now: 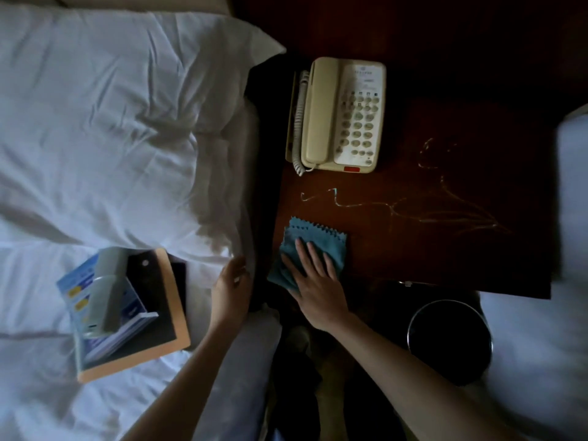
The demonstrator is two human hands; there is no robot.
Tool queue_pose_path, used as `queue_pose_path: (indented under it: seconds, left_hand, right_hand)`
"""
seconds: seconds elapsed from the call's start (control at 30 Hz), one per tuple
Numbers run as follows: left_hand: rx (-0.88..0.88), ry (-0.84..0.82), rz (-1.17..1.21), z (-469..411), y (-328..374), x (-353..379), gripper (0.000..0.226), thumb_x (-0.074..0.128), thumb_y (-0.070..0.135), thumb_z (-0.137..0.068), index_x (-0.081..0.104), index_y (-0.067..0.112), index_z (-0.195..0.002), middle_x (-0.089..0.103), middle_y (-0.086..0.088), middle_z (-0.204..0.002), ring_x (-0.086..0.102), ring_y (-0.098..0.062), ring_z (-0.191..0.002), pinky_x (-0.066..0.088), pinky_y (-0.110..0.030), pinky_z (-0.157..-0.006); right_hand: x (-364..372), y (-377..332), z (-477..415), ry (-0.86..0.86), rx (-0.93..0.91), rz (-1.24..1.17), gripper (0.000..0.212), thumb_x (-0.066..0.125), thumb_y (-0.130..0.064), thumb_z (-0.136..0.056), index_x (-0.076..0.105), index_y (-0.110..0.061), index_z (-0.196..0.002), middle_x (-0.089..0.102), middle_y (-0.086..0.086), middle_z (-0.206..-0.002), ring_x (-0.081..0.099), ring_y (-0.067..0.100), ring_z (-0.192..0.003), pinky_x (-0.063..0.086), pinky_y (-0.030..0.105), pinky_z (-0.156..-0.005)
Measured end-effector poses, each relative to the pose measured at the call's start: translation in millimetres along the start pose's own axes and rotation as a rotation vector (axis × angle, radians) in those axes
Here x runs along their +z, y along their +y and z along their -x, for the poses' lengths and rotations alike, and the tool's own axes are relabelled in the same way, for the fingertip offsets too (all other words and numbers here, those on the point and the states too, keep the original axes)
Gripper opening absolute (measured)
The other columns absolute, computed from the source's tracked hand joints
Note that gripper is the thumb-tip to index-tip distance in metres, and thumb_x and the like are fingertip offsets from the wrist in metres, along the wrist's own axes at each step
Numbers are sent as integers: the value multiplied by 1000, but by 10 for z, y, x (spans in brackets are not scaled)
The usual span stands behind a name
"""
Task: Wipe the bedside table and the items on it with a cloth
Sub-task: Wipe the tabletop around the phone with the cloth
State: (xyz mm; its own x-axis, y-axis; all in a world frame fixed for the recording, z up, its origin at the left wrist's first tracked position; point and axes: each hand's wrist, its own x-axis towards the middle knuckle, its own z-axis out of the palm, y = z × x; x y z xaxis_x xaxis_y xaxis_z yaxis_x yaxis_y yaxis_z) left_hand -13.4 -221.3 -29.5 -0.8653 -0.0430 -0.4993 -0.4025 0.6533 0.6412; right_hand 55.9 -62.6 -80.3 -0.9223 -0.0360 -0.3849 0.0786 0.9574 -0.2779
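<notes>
Blue cloth (318, 234) lies on bedside table (445, 249), in front of the telephone (343, 116) and toward its handset side. Right hand (315, 281) lies flat on the cloth, fingers straight, pressing. Left hand (230, 281) is just beside the cloth, against the bed (127, 122) edge. Its fingers are partly hidden, so its grip cannot be told.

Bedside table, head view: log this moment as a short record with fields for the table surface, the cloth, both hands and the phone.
table: dark wooden bedside table, pale streaks across its middle
cloth: blue cloth with a zigzag edge, flat on the near-left corner
right hand: pressed flat on the cloth, fingers straight
left hand: at the edge of the white bedding, grip unclear
phone: cream corded telephone, handset cradled, far left of the top
</notes>
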Motion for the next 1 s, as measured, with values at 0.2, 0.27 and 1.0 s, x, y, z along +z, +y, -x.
queue_pose_path:
  seconds: [0.2, 0.27, 1.0]
  left_hand:
    - [61, 4, 11, -28, 38, -2, 24, 50, 5, -92, 64, 5, -112, 64, -4, -103, 55, -10, -94, 36, -16, -76]
    - [74, 2, 16, -52, 41, 19, 23, 50, 3, -92, 64, 4, -110, 65, -8, -103, 55, -12, -92, 38, -19, -76]
    - [533, -70, -574, -83, 561, 795, 58, 49, 26, -94, 30, 13, -147, 23, -11, -156, 21, -28, -144, 22, -41, -114]
  right_hand:
    - [-127, -3, -273, 25, -10, -23, 61, 18, -52, -95, 2, -32, -150, -11, 1, -159, -13, 22, -146, -2, 43, -117]
    - [-211, 4, -437, 40, 7, -57, 62, 26, -51, -95, 8, -32, -150, -7, 1, -160, -9, 22, -147, -1, 43, -118]
    - [-494, 1323, -210, 132, 381, -120, 60, 20, -54, -96, 2, -33, -149, -10, -1, -160, -10, 19, -147, -1, 46, -117]
